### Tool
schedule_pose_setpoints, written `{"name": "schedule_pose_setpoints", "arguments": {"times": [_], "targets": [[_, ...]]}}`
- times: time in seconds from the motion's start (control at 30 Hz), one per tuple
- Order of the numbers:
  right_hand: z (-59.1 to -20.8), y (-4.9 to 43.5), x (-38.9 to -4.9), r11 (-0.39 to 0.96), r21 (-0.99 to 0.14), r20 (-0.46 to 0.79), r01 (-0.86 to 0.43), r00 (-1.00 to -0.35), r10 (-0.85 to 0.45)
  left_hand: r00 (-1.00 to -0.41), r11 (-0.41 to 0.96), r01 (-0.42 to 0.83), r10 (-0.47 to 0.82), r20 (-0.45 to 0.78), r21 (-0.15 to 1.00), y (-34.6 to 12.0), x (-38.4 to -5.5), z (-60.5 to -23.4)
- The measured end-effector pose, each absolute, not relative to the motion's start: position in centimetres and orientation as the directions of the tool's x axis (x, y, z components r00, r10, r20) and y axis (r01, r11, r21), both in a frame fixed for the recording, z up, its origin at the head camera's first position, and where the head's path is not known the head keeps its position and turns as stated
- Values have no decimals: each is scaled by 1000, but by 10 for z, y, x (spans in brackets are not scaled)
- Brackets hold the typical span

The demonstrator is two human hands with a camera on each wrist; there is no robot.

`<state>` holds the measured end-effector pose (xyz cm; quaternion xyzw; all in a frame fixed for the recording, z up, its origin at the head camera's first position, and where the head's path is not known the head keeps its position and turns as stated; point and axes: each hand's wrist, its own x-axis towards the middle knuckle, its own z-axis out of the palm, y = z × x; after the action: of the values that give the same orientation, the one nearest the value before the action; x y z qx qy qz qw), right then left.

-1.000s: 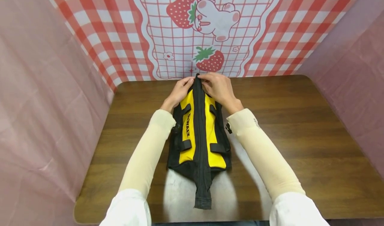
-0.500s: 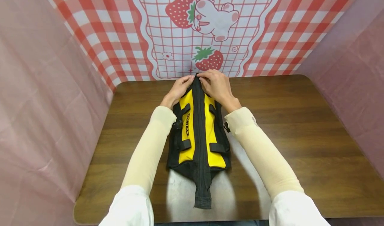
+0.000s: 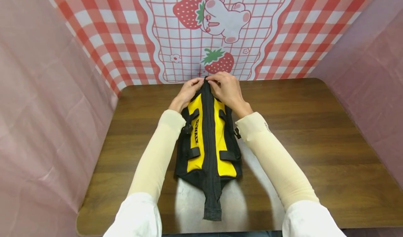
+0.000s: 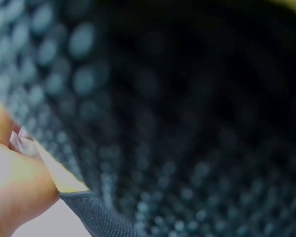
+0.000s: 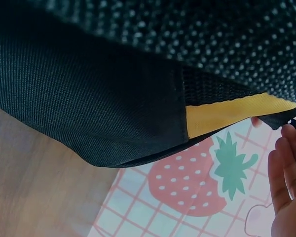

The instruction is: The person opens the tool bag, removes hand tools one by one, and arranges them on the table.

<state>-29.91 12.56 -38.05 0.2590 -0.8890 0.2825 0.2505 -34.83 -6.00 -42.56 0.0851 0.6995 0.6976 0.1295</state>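
Note:
A black and yellow tool bag (image 3: 222,139) lies lengthwise on the table, lettered DEWALT on its left yellow panel. A long black zipper strip (image 3: 209,132) runs along its top and looks closed; its near end (image 3: 212,209) sticks out past the bag. At the far end, my left hand (image 3: 188,92) pinches the strip's left side between thumb and fingers. My right hand (image 3: 229,90) pinches the strip's tip from the right; in the right wrist view its fingers (image 5: 286,163) hold the black end. Whether a zipper pull is between them is too small to tell. Black webbing fills most of the left wrist view.
The bag stands on a brown wooden table (image 3: 299,142). Close behind its far end hangs a checked cloth with strawberries (image 3: 220,62). Pink curtains (image 3: 47,107) close in both sides. Webbing handle straps (image 3: 228,155) lie against the bag's sides.
Both hands stay at the bag's far end with nearly the same hold. The right hand has risen very slightly; the bag has hardly moved.

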Motion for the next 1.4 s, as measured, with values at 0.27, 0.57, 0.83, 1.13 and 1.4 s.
{"name": "schedule_pose_setpoints", "arguments": {"times": [0.27,0.57,0.83,1.13,1.4], "targets": [[-376,123,-296,698,-350,589,-625,-726,-355,-957,15,-46,287,-49,999,-59,-350,-426],[-372,119,-288,702,-348,561,-622,-738,-376,-950,43,-32,309,-44,999,-61,-350,-426],[-362,115,-275,681,-370,521,-632,-748,-411,-952,42,-32,303,-44,999,-61,-350,-425],[-358,116,-261,660,-411,494,-629,-762,-419,-957,61,-35,286,-51,998,-59,-350,-425],[-353,116,-243,666,-394,459,-633,-764,-454,-963,30,-17,267,-24,999,-56,-351,-425]]}}
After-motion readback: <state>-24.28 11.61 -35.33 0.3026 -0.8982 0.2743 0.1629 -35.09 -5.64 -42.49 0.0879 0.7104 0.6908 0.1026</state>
